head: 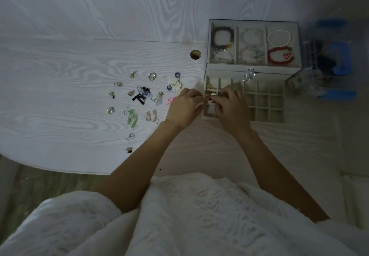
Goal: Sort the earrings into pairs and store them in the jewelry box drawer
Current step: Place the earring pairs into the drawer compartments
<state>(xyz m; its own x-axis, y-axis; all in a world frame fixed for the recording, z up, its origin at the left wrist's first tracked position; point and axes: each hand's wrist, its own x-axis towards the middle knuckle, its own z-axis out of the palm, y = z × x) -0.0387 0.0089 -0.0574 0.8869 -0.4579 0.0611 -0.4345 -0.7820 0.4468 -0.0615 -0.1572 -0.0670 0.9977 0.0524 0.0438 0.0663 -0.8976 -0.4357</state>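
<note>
Several earrings lie spread on the white table: a green pair [131, 118], a pink pair [151, 115], a black-and-blue pair [142, 94] and white flower ones [175, 83]. The jewelry box [253, 68] stands at the right, its gridded drawer [263, 104] pulled out. My left hand [184, 107] and my right hand [232, 107] meet over the drawer's left compartments, fingertips pinched together around a small earring [212, 95]. Which hand grips it is hard to tell. One small earring [209, 86] sits in a back-left compartment.
Bracelets fill the box's glass-topped upper tray [253, 43]. A clear organizer with blue parts [331, 60] stands right of the box. A round cable hole [195, 54] is in the table behind the earrings. My white fluffy robe [179, 215] covers the near foreground.
</note>
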